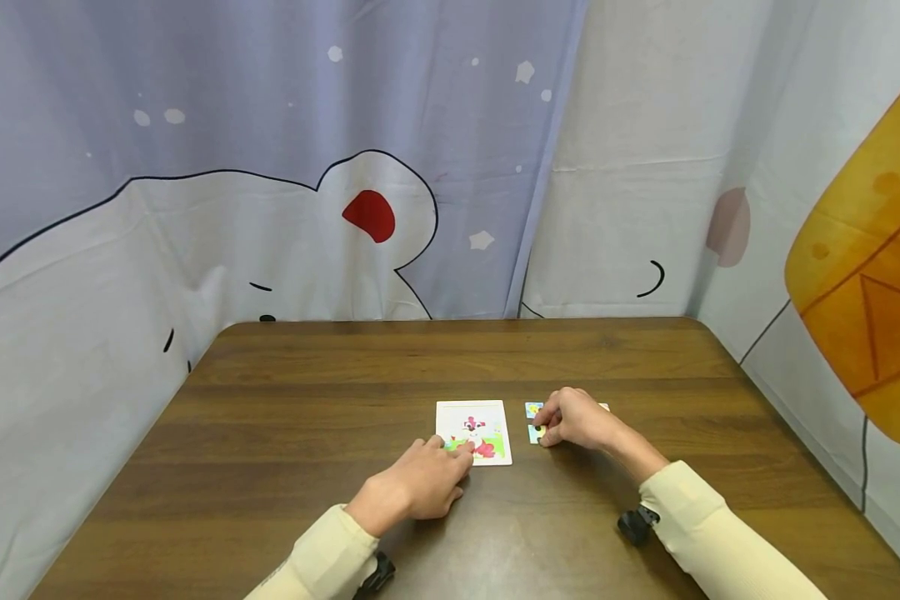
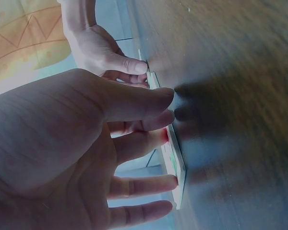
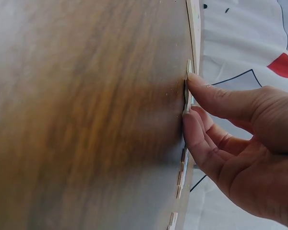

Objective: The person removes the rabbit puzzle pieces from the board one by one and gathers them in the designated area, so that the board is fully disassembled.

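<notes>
A white-bordered picture board (image 1: 448,413), with a pink cartoon animal on green, lies flat on the table. My left hand (image 1: 426,482) rests its fingertips on the board's lower left part. In the left wrist view, the fingers of the left hand (image 2: 129,143) are fairly straight and reach the edge of the board (image 2: 181,178). To the right of the board, my right hand (image 1: 581,419) pinches a small jigsaw piece (image 1: 535,435) low at the tabletop. The right wrist view shows thumb and fingertips on the thin piece (image 3: 187,98).
Another blue and yellow jigsaw piece (image 1: 533,408) lies just beyond the pinched one. A pale piece (image 1: 605,407) shows behind the right hand. Thin pieces (image 3: 182,178) line up past the fingers in the right wrist view. A printed curtain (image 1: 450,100) hangs behind the brown table (image 1: 330,367).
</notes>
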The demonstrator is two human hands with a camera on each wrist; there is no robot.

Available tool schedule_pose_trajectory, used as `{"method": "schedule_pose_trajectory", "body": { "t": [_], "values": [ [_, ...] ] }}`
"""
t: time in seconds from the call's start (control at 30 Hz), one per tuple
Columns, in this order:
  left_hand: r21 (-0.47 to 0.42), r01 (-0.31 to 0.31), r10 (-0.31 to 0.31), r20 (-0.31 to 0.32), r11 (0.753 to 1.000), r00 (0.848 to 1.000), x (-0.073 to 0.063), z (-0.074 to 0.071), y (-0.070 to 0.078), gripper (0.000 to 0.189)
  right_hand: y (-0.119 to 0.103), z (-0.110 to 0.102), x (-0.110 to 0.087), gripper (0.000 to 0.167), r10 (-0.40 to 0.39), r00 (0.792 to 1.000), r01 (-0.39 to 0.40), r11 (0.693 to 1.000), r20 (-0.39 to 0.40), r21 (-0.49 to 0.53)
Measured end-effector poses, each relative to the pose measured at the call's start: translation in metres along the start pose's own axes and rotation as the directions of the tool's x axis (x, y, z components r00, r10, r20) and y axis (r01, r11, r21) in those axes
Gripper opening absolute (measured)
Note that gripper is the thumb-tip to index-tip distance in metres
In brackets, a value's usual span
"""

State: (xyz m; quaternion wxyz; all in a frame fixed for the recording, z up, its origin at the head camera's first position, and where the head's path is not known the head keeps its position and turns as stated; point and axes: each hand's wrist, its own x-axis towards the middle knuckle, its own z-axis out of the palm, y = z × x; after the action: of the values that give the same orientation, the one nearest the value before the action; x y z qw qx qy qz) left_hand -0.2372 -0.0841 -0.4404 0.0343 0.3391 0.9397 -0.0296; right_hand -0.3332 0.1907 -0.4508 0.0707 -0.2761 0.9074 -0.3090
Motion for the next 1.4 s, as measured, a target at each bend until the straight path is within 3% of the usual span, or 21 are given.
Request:
{"method": "schedule_pose_trajectory", "body": {
  "t": [0.2, 0.43, 0.53, 0.67, 0.87, 1.07, 1.4],
  "values": [
    [0.004, 0.0, 0.0, 0.001, 1.0, 1.0, 0.0, 0.0, -0.001, 0.028, 0.0, 0.001, 0.0, 0.02, 0.004, 1.0, -0.004, 1.0, 0.003, 0.015],
    [0.022, -0.02, 0.02, -0.016, 1.0, 1.0, -0.002, 0.0, -0.001, 0.014, -0.002, -0.002, 0.002, 0.018, 0.0, 1.0, 0.0, 0.999, -0.018, 0.044],
    [0.029, -0.028, 0.029, -0.03, 0.999, 0.999, -0.002, 0.0, -0.001, 0.019, -0.006, -0.003, 0.006, 0.018, 0.0, 1.0, 0.003, 0.996, -0.03, 0.088],
    [0.037, -0.027, 0.028, -0.036, 0.999, 0.999, -0.002, 0.0, -0.002, 0.019, -0.017, 0.0, 0.017, 0.023, -0.007, 1.0, 0.002, 0.978, 0.023, 0.207],
    [0.038, -0.023, 0.024, -0.024, 0.999, 0.999, 0.0, 0.001, -0.002, 0.015, -0.033, 0.012, 0.036, 0.031, -0.004, 0.989, -0.055, 0.916, 0.146, 0.397],
    [0.052, -0.022, 0.023, -0.025, 0.998, 0.999, 0.001, 0.001, -0.003, 0.028, -0.043, 0.02, 0.051, 0.037, -0.037, 0.982, -0.04, 0.918, 0.186, 0.396],
    [0.023, -0.015, 0.016, -0.029, 1.0, 0.999, 0.002, 0.0, -0.003, 0.018, -0.047, 0.03, 0.063, 0.043, -0.066, 0.969, -0.038, 0.913, 0.238, 0.407]
  ]
}}
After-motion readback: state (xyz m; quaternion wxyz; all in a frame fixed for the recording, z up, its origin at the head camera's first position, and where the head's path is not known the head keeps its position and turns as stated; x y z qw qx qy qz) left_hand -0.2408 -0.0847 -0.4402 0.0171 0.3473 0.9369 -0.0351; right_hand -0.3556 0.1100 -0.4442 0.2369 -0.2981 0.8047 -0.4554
